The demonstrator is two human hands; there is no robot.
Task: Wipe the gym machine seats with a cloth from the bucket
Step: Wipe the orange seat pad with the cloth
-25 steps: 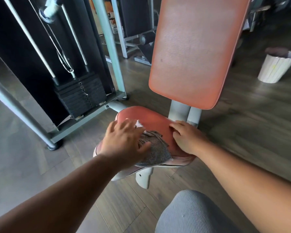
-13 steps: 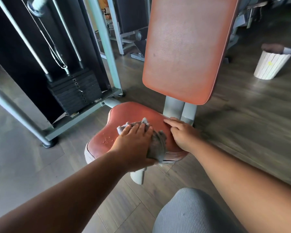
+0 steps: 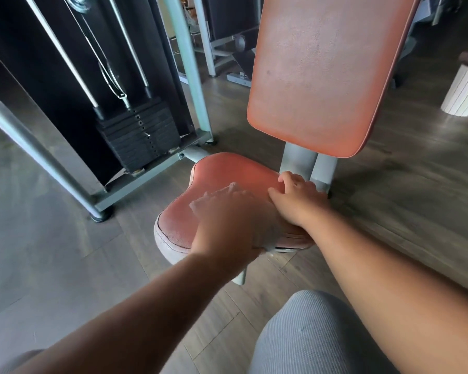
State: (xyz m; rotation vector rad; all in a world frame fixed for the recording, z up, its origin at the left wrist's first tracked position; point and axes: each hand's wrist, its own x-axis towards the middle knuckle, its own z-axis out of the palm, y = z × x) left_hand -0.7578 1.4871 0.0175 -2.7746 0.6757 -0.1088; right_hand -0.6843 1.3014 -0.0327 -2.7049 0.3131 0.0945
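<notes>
Two hands meet the red padded vinyl seat (image 3: 222,174). The left hand (image 3: 227,225), blurred, presses a grey cloth (image 3: 268,238) flat. The right hand (image 3: 297,201) curls its fingers (image 3: 284,179) on the seat's rear edge.

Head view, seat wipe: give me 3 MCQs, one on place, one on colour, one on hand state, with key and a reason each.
1. Where does the bucket stand?
A. on the floor at far right
B. on the seat
C. under the weight stack

2. What colour is the seat?
A. black
B. orange-red
C. blue

3. What is the left hand doing?
A. hanging idle
B. gripping the backrest
C. pressing the cloth on the seat

Key: 1 A, it sits on the wood floor by the right edge. 2 B, the pad matches the orange-red backrest. 3 C, cloth shows past the blurred fingers.
</notes>
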